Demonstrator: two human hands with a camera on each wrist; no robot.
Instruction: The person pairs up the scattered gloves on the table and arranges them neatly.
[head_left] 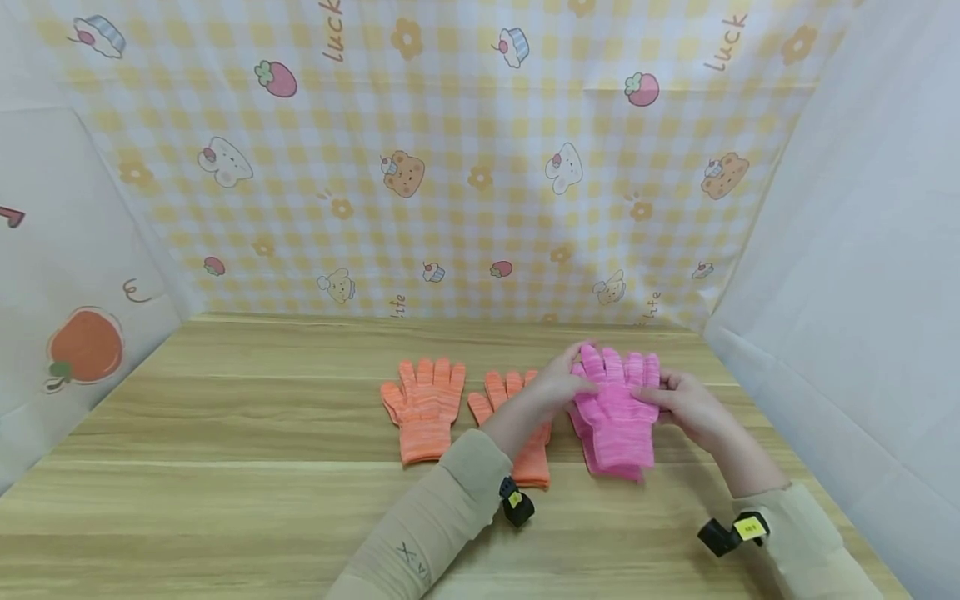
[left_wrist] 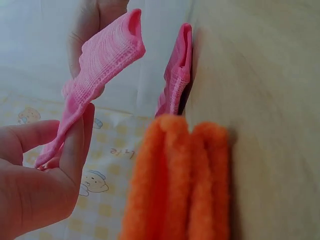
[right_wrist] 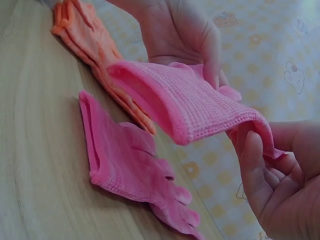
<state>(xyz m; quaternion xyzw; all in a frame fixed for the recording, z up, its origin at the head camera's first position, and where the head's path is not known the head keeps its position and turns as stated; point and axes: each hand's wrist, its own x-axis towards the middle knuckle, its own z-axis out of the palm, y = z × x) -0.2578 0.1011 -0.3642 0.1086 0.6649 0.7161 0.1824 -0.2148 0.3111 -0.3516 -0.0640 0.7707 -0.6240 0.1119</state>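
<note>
A pink knit glove (head_left: 624, 425) is held up by both hands, its fingers toward the back wall and its cuff toward me. My left hand (head_left: 555, 387) pinches its left side near the thumb. On its right side, my right hand (head_left: 693, 408) grips the edge between thumb and fingers. Below it a second pink glove (right_wrist: 120, 155) lies on the table, separated from the held one by a gap in both wrist views. In the head view the raised glove covers most of the lower one.
Left of the hands, an orange glove (head_left: 426, 412) lies flat on the wooden table (head_left: 225, 500). Another orange glove (head_left: 532, 458) is partly hidden under my left forearm. A checked cloth (head_left: 465, 225) hangs behind, with white sheeting (head_left: 847, 250) at the right.
</note>
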